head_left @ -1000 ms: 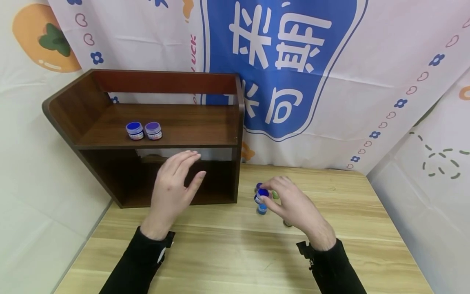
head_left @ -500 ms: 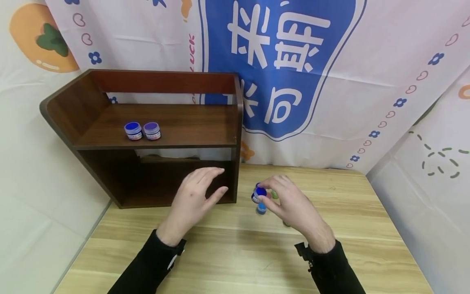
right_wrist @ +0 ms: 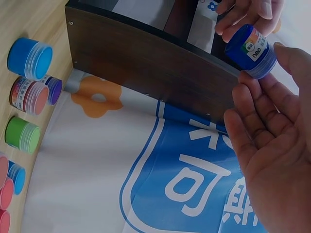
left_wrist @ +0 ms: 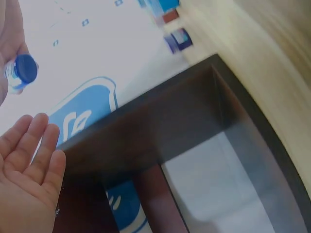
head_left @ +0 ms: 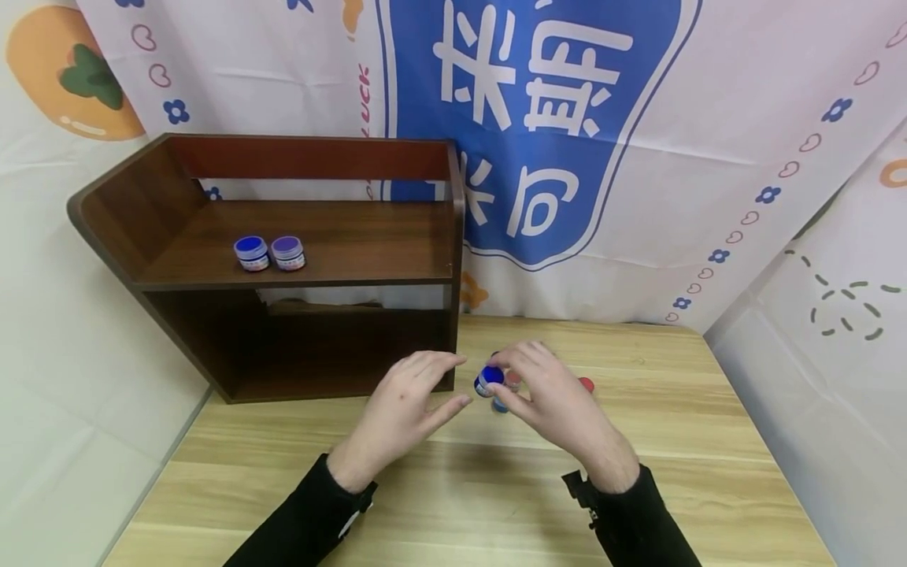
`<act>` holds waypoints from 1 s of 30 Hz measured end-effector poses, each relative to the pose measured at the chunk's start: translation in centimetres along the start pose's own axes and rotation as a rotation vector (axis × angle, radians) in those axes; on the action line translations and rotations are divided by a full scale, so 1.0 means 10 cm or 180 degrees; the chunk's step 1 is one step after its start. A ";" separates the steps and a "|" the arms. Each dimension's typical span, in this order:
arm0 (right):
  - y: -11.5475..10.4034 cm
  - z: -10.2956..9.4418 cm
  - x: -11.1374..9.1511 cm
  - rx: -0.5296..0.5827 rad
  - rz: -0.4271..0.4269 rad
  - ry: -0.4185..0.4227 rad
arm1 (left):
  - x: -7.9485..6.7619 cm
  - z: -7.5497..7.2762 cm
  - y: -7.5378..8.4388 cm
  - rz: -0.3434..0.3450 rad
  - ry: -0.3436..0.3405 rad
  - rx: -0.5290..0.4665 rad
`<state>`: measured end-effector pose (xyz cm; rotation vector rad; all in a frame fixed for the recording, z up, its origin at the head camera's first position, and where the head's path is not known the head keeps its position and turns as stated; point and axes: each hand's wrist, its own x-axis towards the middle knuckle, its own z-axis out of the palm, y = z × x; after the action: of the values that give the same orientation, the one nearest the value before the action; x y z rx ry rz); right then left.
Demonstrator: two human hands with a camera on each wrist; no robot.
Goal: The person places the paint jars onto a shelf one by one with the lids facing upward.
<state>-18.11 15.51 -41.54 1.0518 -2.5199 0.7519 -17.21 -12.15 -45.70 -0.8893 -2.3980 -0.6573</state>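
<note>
My right hand (head_left: 556, 405) pinches a small dark-blue paint jar (head_left: 488, 381) between thumb and fingers, above the table. In the right wrist view the label of this blue jar (right_wrist: 250, 48) shows, and its lid is towards the fingertips. My left hand (head_left: 400, 413) is held just to the left of it, fingers extended and thumb apart, with nothing in it. A gap lies between the left fingertips and the jar. On the upper board of a dark wooden shelf (head_left: 354, 281) stand a blue jar (head_left: 252, 253) and a purple jar (head_left: 288, 253), side by side.
More jars stand on the wooden table (head_left: 425, 504) beneath and beyond my right hand: a light-blue one (right_wrist: 29, 58), a coral one (right_wrist: 30, 96), a green one (right_wrist: 22, 135) and several others. A printed cloth (head_left: 638, 236) hangs behind.
My left hand has moved right and down from in front of the shelf towards the right hand. The right hand has shifted slightly left with the blue jar.
</note>
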 end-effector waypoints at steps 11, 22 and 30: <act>-0.08 0.06 0.03 -0.0009 -0.0009 -0.0180 | -0.02 0.11 0.13 -0.0149 -0.0150 -0.0603; -0.09 0.08 0.04 -0.0052 -0.0125 -0.0127 | 0.00 0.09 0.15 -0.0400 -0.0173 -0.0858; -0.08 0.08 0.02 -0.0107 -0.0274 -0.0030 | 0.02 -0.02 0.09 -0.0421 -0.0155 -0.0902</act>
<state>-17.69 14.45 -41.83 1.1467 -2.4686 0.6798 -16.64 -11.57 -45.22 -0.8707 -2.4614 -1.0580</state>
